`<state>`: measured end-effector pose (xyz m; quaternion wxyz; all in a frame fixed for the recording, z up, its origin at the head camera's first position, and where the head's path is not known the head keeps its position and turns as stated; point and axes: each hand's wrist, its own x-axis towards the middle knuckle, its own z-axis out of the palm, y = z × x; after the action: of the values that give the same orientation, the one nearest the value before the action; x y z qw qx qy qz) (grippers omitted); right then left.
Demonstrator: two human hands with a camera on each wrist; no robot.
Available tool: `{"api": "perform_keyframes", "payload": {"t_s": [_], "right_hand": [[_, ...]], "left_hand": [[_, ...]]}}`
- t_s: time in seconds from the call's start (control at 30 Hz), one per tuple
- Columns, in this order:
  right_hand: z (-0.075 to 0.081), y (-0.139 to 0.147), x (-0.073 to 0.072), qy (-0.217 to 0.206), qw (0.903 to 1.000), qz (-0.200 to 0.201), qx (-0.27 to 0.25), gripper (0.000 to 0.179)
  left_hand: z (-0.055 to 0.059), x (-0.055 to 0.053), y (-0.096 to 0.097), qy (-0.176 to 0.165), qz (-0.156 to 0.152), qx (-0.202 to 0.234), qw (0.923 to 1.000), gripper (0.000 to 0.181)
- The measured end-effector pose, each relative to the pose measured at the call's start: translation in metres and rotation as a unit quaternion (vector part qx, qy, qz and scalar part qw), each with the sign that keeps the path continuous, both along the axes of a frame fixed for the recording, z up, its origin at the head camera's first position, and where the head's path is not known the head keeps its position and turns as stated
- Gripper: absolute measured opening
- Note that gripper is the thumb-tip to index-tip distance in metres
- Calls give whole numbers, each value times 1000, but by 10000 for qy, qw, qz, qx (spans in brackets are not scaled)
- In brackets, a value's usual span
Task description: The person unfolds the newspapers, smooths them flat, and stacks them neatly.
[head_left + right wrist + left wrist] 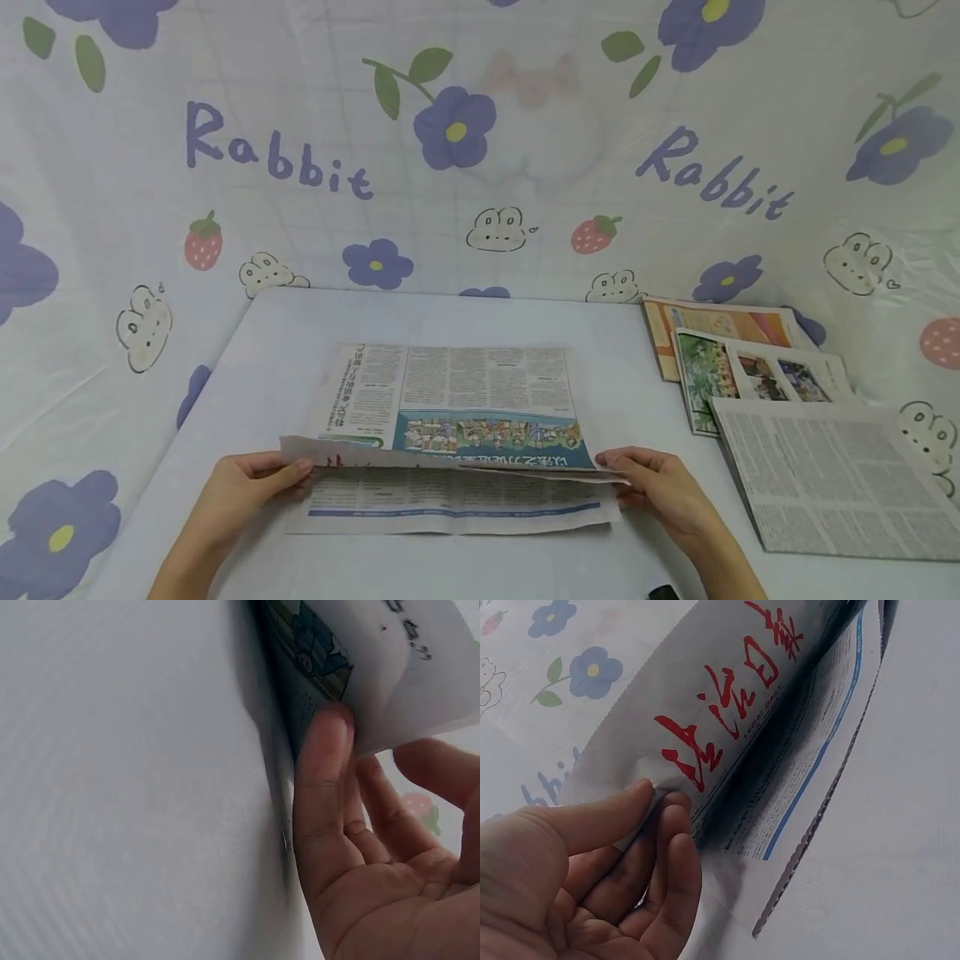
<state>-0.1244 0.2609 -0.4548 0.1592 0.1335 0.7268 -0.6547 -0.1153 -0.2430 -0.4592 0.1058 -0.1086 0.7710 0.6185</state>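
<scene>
A newspaper (487, 379) lies on the white table, its near part lifted into a raised fold with another printed layer beneath. My left hand (243, 492) pinches the raised layer at its left edge between thumb and fingers. Red brush-style characters show on that raised newspaper layer (727, 697) in the left wrist view, beside the thumb. At the opposite end, my right hand (667, 492) grips the right edge. In the right wrist view, the newspaper corner (420, 682) bends up between the digits of the right hand (397, 877).
On the right side of the table (187, 475) lie several folded papers: an orange-printed one (735, 321) at the back, one with colour photos (757, 375), and a grey text sheet (832, 475) nearest. A small black object (663, 592) shows at the bottom edge. Behind hangs a patterned curtain (300, 217).
</scene>
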Motion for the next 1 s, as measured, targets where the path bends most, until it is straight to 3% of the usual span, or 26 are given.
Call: {"api": "perform_keyframes", "payload": {"t_s": [0.17,0.43,0.77,1.0], "right_hand": [[2,0,2,196,9993,-77,-298,23],[3,1,4,797,9937,489,-613,27],[4,-4,2,1422,9894,-154,-256,25],[3,-9,4,1355,9893,-526,-150,27]], "left_hand": [[1,-1,-2,2,90,75,9999,41],[3,0,-1,152,157,349,9992,42],[6,0,-3,344,187,505,9980,39],[11,1,-4,394,242,461,9979,39]]}}
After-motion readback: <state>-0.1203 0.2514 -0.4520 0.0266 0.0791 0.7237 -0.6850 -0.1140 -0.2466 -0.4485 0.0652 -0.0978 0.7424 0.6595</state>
